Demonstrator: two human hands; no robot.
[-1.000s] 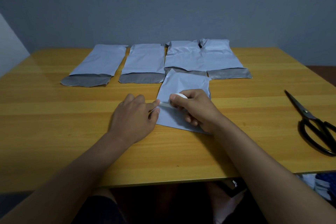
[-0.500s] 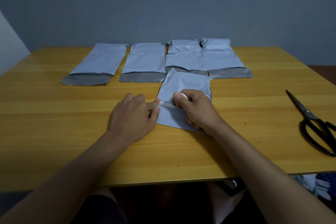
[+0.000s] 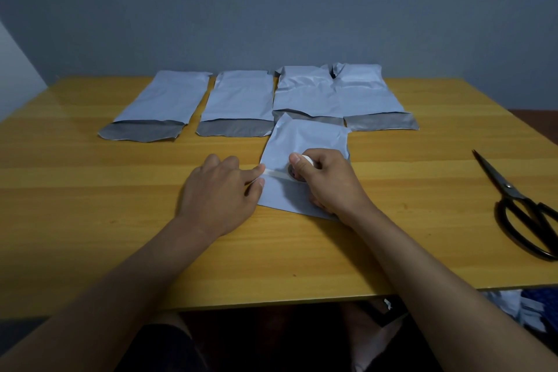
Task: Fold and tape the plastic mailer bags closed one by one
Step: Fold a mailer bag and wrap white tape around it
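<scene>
A folded pale-grey mailer bag [image 3: 305, 139] lies on the wooden table [image 3: 90, 205] in front of me. My right hand [image 3: 329, 181] grips a small white tape roll [image 3: 303, 166] resting on the bag. A strip of tape [image 3: 276, 174] runs from the roll leftwards to the bag's left edge. There my left hand [image 3: 220, 193] pins the strip's end down with thumb and forefinger. Behind lie several unfolded mailer bags [image 3: 238, 103] in a row, their dark grey flaps facing me.
Black scissors [image 3: 519, 208] lie shut on the table at the right, near its edge. The table's front edge runs just below my forearms. A grey wall [image 3: 271, 9] stands behind the table.
My right hand has drawn the tape roll a little to the right, lengthening the strip across the bag. My left hand has kept its hold on the strip's end.
</scene>
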